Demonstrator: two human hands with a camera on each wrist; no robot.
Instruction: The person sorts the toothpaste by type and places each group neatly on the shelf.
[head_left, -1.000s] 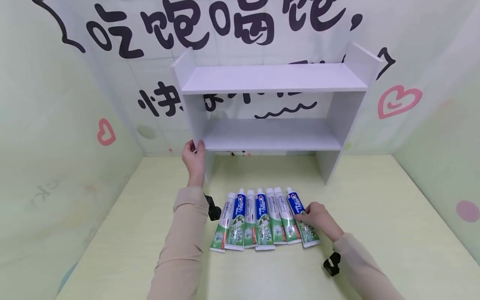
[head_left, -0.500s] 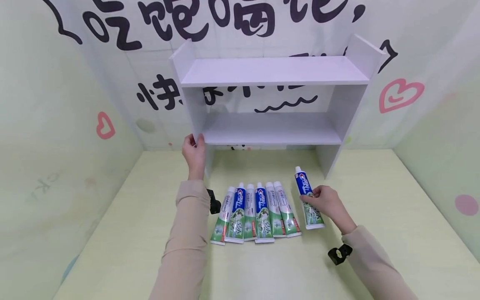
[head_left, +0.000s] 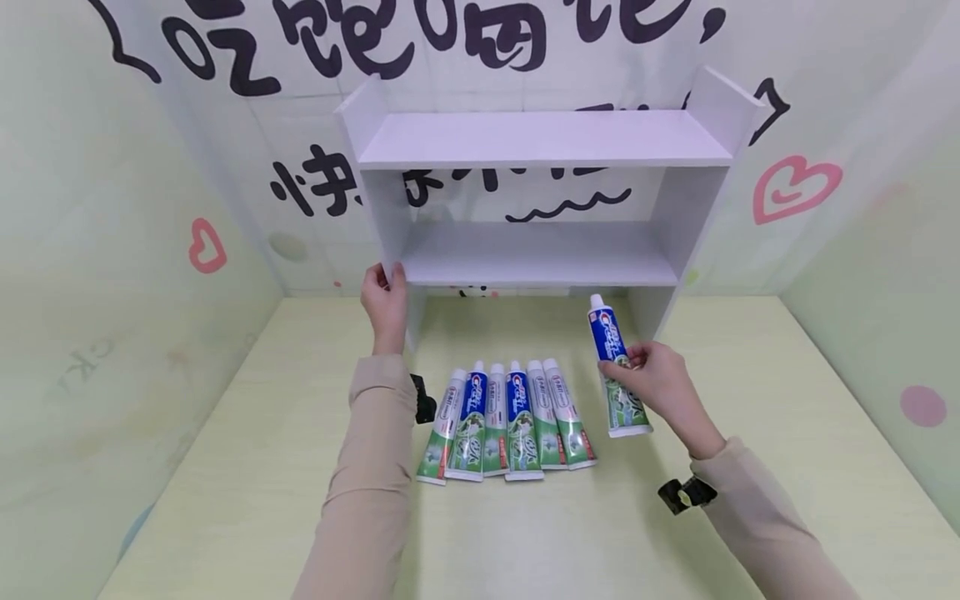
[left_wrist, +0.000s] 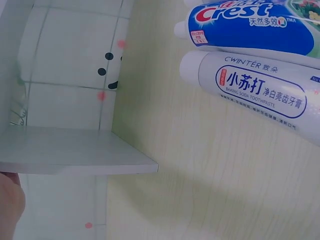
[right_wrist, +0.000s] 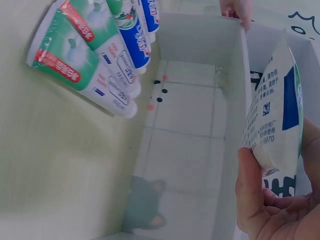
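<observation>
Our right hand (head_left: pixel 662 379) pinches a toothpaste tube (head_left: pixel 609 338) mid-body above the table (head_left: pixel 225 500) near the shelf (head_left: pixel 540 258), our left hand (head_left: pixel 385 310) grips the shelf's left side, and we reckon that tube's light, squishy and slickish, so middle's best.

Bright, diffuse light, soft shadows on tabletop (head_left: pixel 510 533), duller wrist views

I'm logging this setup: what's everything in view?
Flat table: one, pale yellow, below tubes
Boxy shelf: one, white, at back
Slim toothpaste tubes: four, white and green, in row
Flat Crest tubes: three, blue and green, two in row, one held
Printed walls: three, pale, sides and black-lettered back
Heart outlines: two, pink, on walls
Wrist cameras: two, black, at cuffs
Sleeves: two, beige, on arms
Left hand: one, gripping shelf
Right hand: one, holding tube
</observation>
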